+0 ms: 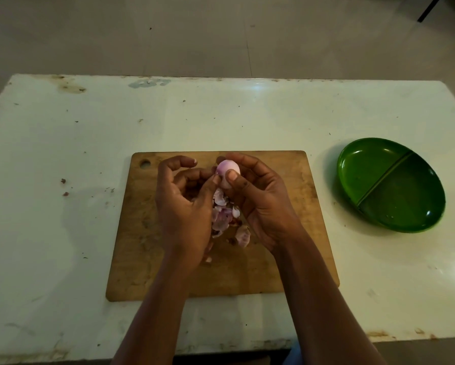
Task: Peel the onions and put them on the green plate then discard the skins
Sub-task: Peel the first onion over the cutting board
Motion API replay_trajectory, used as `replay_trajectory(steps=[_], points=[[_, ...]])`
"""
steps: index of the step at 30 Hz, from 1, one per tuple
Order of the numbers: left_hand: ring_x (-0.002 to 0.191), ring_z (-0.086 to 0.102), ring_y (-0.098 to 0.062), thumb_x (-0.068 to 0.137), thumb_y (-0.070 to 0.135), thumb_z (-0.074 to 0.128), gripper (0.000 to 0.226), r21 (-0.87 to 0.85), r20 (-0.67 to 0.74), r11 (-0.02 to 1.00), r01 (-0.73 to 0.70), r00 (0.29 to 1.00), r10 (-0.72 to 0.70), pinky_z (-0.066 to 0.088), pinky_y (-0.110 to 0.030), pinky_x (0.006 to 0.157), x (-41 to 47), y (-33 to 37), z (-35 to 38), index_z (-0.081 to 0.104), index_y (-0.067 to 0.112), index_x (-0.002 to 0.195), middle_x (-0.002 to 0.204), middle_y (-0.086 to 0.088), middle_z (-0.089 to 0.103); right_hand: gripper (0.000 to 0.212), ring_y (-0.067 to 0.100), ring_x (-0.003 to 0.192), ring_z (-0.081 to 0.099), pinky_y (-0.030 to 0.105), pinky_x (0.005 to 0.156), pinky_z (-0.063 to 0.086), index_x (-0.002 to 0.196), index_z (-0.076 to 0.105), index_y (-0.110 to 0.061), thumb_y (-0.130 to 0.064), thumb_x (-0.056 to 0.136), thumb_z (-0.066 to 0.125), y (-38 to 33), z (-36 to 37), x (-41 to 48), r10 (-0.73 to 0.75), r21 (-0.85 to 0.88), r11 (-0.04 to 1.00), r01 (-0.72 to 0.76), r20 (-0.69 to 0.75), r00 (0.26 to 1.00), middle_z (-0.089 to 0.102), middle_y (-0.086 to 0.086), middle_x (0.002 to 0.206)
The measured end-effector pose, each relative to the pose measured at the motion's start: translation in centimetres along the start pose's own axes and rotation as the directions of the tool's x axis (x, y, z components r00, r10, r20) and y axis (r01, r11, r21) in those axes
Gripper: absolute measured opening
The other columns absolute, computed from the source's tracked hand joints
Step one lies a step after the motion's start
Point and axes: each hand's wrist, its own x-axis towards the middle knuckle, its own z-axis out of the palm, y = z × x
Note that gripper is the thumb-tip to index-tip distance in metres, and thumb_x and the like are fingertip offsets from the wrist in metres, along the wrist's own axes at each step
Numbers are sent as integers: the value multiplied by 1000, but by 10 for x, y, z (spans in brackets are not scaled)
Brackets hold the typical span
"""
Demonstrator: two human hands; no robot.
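A small pale pink onion [227, 168] is held above the wooden cutting board [142, 233]. My right hand [258, 201] grips it between thumb and fingers. My left hand [184, 204] is beside it, its thumb tip pinching at the onion's left side with the other fingers curled. Below the hands a heap of purple and white onion skins [229, 219] lies on the board. The green plate [391, 184], oval with a divider across it, sits to the right of the board with nothing on it.
Board and plate rest on a worn white table [63, 180] with scattered specks. The table's far edge borders a tiled floor [221, 35]. A dark leg of some object shows at the top right corner.
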Motion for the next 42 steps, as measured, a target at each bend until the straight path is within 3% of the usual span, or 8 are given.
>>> replay_trajectory(steps=[5, 10, 21, 27, 31, 33, 39, 42], points=[[86, 65, 3, 79, 8, 72, 45, -21, -1, 997, 80, 997, -80, 51, -9, 67, -1, 1, 0, 46, 23, 113, 90, 12, 65, 36, 22, 102, 66, 33, 82, 56, 106, 66, -9, -9, 69, 71, 3, -1, 1, -42, -71, 997, 41, -11, 999, 70, 5, 106], [89, 68, -3, 80, 8, 71, 51, -43, -8, 990, 132, 991, -132, 56, -25, 79, -1, -1, 1, 46, 23, 121, 91, 12, 68, 37, 18, 100, 67, 32, 80, 56, 101, 67, -13, -6, 65, 73, 2, -2, 1, -74, -101, 992, 74, 6, 997, 72, -3, 102], [84, 62, 6, 87, -1, 60, 34, 74, 50, 997, 30, 998, -34, 48, -6, 68, 1, -4, -3, 38, 17, 105, 92, 9, 58, 36, 23, 103, 66, 34, 82, 57, 93, 67, -13, -1, 60, 75, 6, -1, 2, -71, -80, 994, 74, 48, 996, 71, 4, 105], [102, 59, -20, 96, 7, 47, 18, 174, 59, 984, 31, 997, -42, 51, -28, 78, -2, -10, 0, 39, 16, 110, 110, -9, 57, 35, 21, 97, 68, 30, 78, 57, 90, 67, -14, -1, 58, 75, 8, 7, 0, -52, -20, 998, 53, 50, 997, 71, 5, 102], [116, 54, -30, 97, 7, 43, 37, 215, 51, 974, 69, 995, -82, 50, -48, 91, -2, -11, 4, 39, 2, 134, 126, -17, 53, 37, 20, 94, 67, 30, 78, 58, 96, 65, -9, -1, 61, 72, 8, 9, -1, -11, 10, 1000, 11, 45, 999, 71, 4, 98], [116, 54, -29, 98, 8, 42, 36, 216, 44, 974, 63, 996, -75, 50, -41, 91, -3, -9, 4, 42, 2, 133, 124, -17, 55, 36, 22, 95, 66, 32, 80, 58, 100, 66, -9, -4, 65, 72, 8, 9, -1, 9, 5, 1000, -10, 44, 999, 71, 7, 100], [99, 57, -17, 98, 10, 43, 28, 239, 29, 970, 48, 998, -56, 45, -6, 66, -4, -6, 5, 50, 2, 124, 109, -8, 58, 35, 21, 97, 68, 28, 81, 58, 110, 65, -6, -15, 77, 63, 5, 7, -1, 65, 14, 998, -65, 40, 997, 72, 8, 102], [89, 56, -11, 98, 9, 43, 19, 232, 21, 972, 29, 999, -35, 42, -4, 62, -3, -5, 4, 52, 6, 115, 98, -2, 58, 36, 21, 94, 69, 28, 82, 58, 111, 64, -2, -20, 81, 57, 5, 9, 0, 94, 51, 994, -95, 15, 995, 72, 10, 99]])
